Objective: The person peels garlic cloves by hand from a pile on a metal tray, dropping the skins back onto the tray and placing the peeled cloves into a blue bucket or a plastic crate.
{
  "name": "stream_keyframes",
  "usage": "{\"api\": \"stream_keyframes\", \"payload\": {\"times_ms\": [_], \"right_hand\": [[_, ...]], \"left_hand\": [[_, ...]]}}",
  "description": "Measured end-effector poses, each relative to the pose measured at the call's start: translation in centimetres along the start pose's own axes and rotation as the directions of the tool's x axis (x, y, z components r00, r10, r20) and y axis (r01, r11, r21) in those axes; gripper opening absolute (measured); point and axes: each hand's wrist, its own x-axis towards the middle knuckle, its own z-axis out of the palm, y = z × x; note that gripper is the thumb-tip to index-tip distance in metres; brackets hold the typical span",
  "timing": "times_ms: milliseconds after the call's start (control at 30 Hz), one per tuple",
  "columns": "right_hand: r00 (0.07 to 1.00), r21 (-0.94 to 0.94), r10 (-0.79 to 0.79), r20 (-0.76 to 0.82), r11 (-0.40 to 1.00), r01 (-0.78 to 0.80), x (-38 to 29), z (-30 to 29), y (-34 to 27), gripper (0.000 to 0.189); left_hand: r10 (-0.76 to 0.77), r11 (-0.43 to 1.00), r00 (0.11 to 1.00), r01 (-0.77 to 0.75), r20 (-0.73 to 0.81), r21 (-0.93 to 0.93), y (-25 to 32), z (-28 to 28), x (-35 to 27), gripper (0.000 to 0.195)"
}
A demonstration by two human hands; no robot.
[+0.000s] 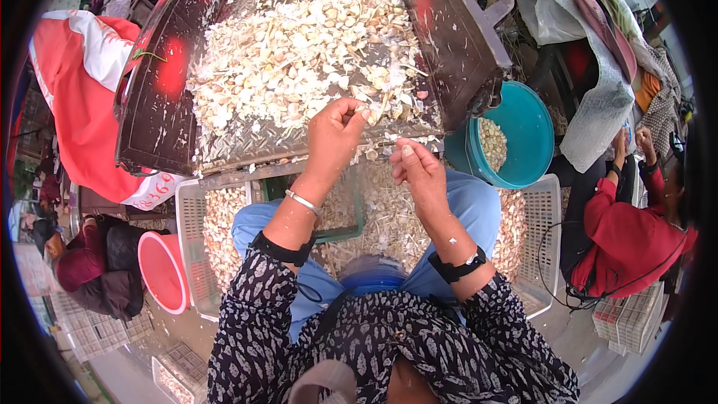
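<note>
In front of me is a dark metal cargo bed (460, 39) with a tread-plate floor and high sides. Garlic cloves (291, 62) and loose papery skins lie heaped across it. My left hand (336, 132) is over the bed's front edge, thumb and forefinger pinched on a small pale piece that looks like a garlic clove (360, 108). Just short of that edge, my right hand (419, 174) is held with fingers curled and thumb against the forefinger; whether anything is between them is hidden. A teal bucket (530, 123) right of the bed contains pale cloves (492, 145).
White plastic crates of cloves flank my knees, left (193, 247) and right (541, 241). Below the bed are a green crate (359, 219) and littered skins. A pink-red bucket (162, 272) stands left. Co-workers sit at left (84, 258) and right (628, 235). Bubble wrap (600, 106) hangs at right.
</note>
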Motion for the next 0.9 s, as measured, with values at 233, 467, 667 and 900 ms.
{"api": "stream_keyframes", "payload": {"times_ms": [233,467,667,900], "right_hand": [[1.0,0.11,0.011,0.029,0.994,-0.014,-3.3,3.1,0.6,0.023],[0.989,0.39,0.13,-0.072,0.916,-0.092,-4.1,-3.0,-0.1,0.014],[0.97,0.543,0.238,0.042,0.81,-0.222,-1.5,-7.8,0.9,0.014],[0.967,0.419,0.218,0.13,0.872,-0.253,-0.2,-7.2,-0.1,0.02]], "left_hand": [[0.247,0.949,0.969,-0.24,-0.008,0.203,1.4,1.0,-8.5,0.009],[0.016,0.999,0.991,-0.011,0.135,-0.037,0.3,1.2,-10.6,0.021],[0.255,0.923,0.967,-0.247,0.011,0.295,-2.1,0.1,2.6,0.014],[0.305,0.499,0.86,-0.51,0.409,0.7,-2.8,2.2,9.3,0.03]]}}
